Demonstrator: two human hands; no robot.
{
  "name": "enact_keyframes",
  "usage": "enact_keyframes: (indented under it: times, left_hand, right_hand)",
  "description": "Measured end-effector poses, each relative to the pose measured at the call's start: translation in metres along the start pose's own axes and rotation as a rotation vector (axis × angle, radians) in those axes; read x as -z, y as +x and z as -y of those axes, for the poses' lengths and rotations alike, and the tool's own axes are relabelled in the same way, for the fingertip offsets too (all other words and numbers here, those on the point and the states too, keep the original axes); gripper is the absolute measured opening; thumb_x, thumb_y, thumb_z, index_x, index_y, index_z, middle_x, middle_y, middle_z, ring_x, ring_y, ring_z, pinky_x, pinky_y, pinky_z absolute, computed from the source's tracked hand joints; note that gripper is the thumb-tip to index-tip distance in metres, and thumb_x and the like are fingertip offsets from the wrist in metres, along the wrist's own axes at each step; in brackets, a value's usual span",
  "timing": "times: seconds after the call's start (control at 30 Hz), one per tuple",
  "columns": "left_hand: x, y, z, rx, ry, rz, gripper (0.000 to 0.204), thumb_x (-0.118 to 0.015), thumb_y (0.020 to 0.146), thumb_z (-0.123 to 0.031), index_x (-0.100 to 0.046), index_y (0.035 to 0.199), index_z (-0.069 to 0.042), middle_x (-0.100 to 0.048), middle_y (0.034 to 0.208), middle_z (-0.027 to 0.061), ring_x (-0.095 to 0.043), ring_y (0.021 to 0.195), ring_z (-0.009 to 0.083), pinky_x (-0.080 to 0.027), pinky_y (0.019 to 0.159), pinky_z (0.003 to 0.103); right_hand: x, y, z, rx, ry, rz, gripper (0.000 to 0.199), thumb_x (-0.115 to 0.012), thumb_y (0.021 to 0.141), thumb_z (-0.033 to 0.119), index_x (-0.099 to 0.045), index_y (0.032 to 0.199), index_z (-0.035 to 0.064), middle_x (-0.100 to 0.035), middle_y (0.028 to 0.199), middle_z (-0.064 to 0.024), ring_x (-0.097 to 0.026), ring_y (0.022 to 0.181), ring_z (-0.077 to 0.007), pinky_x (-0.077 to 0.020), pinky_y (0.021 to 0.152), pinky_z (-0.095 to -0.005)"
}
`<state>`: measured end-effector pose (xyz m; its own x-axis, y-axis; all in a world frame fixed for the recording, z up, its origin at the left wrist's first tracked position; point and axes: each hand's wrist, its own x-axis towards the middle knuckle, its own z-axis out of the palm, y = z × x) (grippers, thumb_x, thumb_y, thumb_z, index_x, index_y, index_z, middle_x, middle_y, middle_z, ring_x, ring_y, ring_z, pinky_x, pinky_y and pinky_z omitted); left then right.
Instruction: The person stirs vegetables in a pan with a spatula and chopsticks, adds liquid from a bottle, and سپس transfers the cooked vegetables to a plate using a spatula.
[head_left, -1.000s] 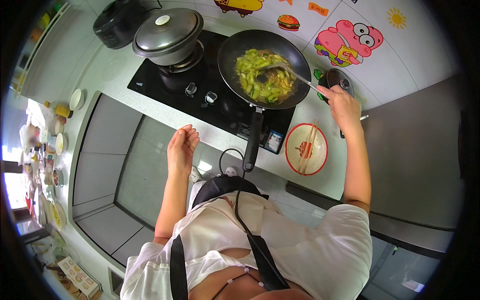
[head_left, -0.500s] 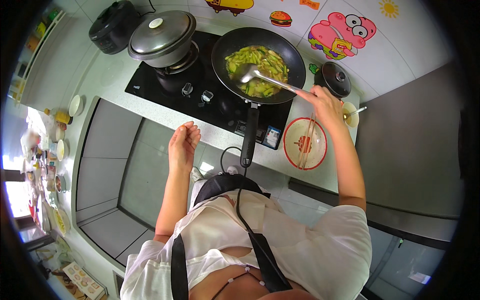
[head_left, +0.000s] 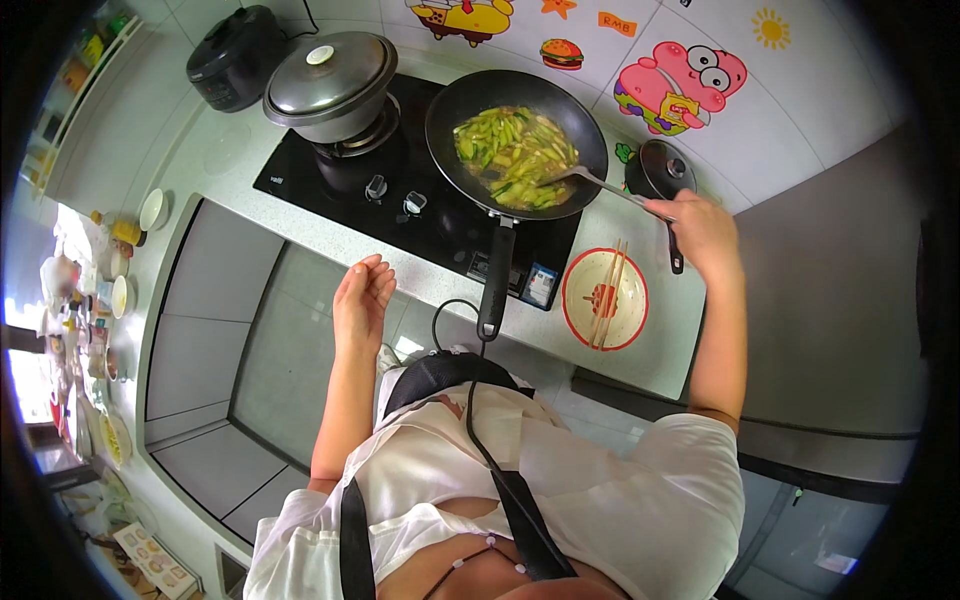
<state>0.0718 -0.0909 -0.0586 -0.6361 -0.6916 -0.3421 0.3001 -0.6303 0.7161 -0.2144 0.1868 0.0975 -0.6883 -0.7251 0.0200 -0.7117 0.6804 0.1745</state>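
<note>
kitchen bench (head_left: 640,350), black hob. right hand (head_left: 705,228) clamped on spatula (head_left: 590,180) in wok (head_left: 515,145) of greens; left hand (head_left: 362,300) open, empty. best stir shallow, steady wok handle (head_left: 495,285).

Pale speckled stone countertop (head_left: 250,135), running from upper left to right of centre.

Directly on it: black glass gas hob (head_left: 400,205) at top centre; black rice cooker (head_left: 235,55) upper left; red-rimmed round bowl (head_left: 604,298) with wooden chopsticks (head_left: 607,292) across it, right of hob; small black pan lid (head_left: 660,170) beyond the bowl.
</note>
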Motion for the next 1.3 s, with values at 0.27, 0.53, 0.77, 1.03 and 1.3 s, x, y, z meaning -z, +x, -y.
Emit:
enact_keyframes:
  times: [0.27,0.53,0.77,1.03,1.3]
  left_hand:
    - [0.006,0.0,-0.006,-0.021,0.011,-0.003,0.025,-0.046,0.091,-0.021,-0.054,0.102,0.0,-0.058,0.094,0.0084,-0.057,0.086,0.0177,-0.047,0.08,0.029]
    - [0.012,-0.001,-0.009,-0.016,0.013,-0.014,0.025,-0.046,0.091,-0.021,-0.054,0.101,0.0,-0.058,0.092,0.0087,-0.057,0.085,0.0179,-0.047,0.08,0.029]
    - [0.021,0.006,-0.024,-0.004,0.019,-0.009,0.024,-0.045,0.091,-0.02,-0.055,0.101,0.0,-0.058,0.092,0.0083,-0.058,0.084,0.0173,-0.048,0.079,0.028]
    - [0.064,0.014,-0.066,-0.012,-0.011,0.012,0.025,-0.044,0.092,-0.02,-0.055,0.1,0.0,-0.059,0.09,0.0075,-0.058,0.082,0.0156,-0.048,0.077,0.027]
    - [0.146,0.009,-0.154,-0.142,-0.027,-0.106,0.025,-0.043,0.092,-0.02,-0.057,0.1,-0.001,-0.059,0.09,0.0066,-0.057,0.084,0.0145,-0.046,0.078,0.028]
  right_hand:
    - [-0.052,0.025,0.01,-0.079,0.251,-0.263,0.041,-0.049,0.078,0.003,-0.06,0.11,0.0255,-0.053,0.08,-0.0097,-0.057,0.077,-0.0283,-0.0448,0.064,-0.0401]
    - [-0.077,0.003,0.047,-0.128,0.254,-0.083,0.047,-0.054,0.077,0.002,-0.055,0.117,0.0268,-0.053,0.086,-0.008,-0.058,0.078,-0.0273,-0.0465,0.065,-0.0388]
    - [-0.089,-0.003,0.101,-0.246,0.299,-0.223,0.047,-0.052,0.076,0.0,-0.055,0.117,0.0231,-0.052,0.083,-0.0087,-0.056,0.075,-0.026,-0.0463,0.064,-0.0391]
    - [-0.075,-0.02,0.174,-0.336,0.315,-0.057,0.038,-0.054,0.08,0.007,-0.053,0.117,0.0132,-0.054,0.092,-0.0134,-0.055,0.085,-0.0312,-0.0449,0.071,-0.0407]
    - [-0.017,0.023,0.267,-0.122,0.359,-0.458,0.028,-0.057,0.081,0.012,-0.057,0.109,0.0072,-0.059,0.1,-0.0137,-0.055,0.091,-0.0315,-0.0443,0.075,-0.0395]
